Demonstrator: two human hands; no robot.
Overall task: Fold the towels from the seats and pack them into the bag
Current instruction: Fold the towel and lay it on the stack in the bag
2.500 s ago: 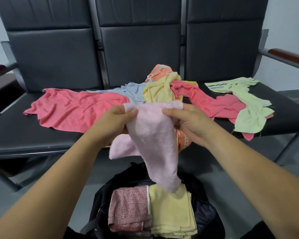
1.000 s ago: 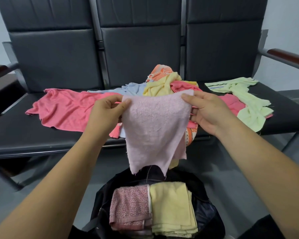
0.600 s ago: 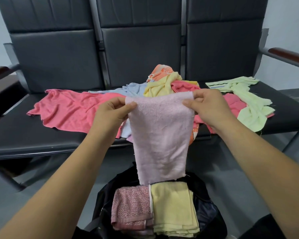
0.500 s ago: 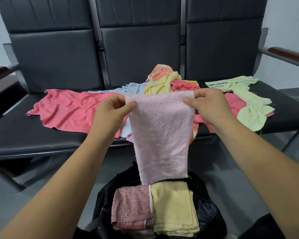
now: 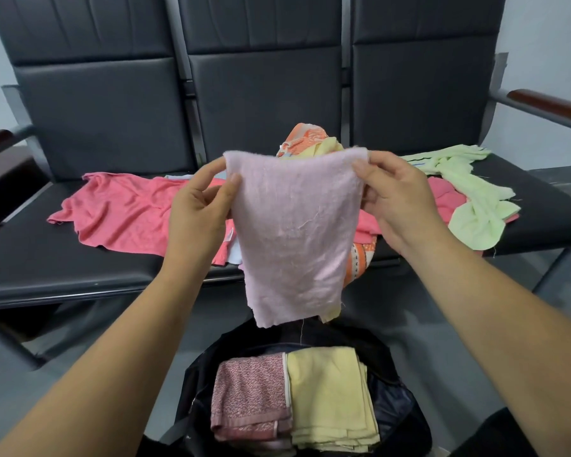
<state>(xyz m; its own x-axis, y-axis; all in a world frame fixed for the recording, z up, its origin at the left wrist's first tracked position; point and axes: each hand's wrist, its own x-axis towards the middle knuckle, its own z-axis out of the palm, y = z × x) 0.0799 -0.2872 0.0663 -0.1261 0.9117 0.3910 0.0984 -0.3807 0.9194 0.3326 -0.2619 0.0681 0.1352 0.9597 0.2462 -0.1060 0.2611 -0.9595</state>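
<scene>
Pink towel (image 5: 294, 232) held up in the air, straight above the bag (image 5: 394, 402) and not touching it, hanging as one narrow panel (possibly doubled already; back layer not visible). Pinched at its top corner on the bag's left side by the left hand (image 5: 198, 209), thumb in front. Gripped at the opposite corner by the right hand (image 5: 399, 199), fingers curled behind the edge. Judged mid-fold, with probably another fold or two needed before going in.

Done so far: two folded piles packed side by side inside the bag, a rose patterned towel (image 5: 248, 397) in its left half and a yellow folded stack (image 5: 327, 390) in its right half.

Left to do: a loose heap on the seat surface (image 5: 63, 268) beyond the bag.
- Coral towel (image 5: 122, 209) spread beyond and left of the bag.
- Orange patterned towel (image 5: 305, 136) directly beyond, partly hidden.
- Light green towel (image 5: 475, 206) beyond and to the right.

At least these three unfolded, likely more underneath. Well short of halfway, by this reckoning.
</scene>
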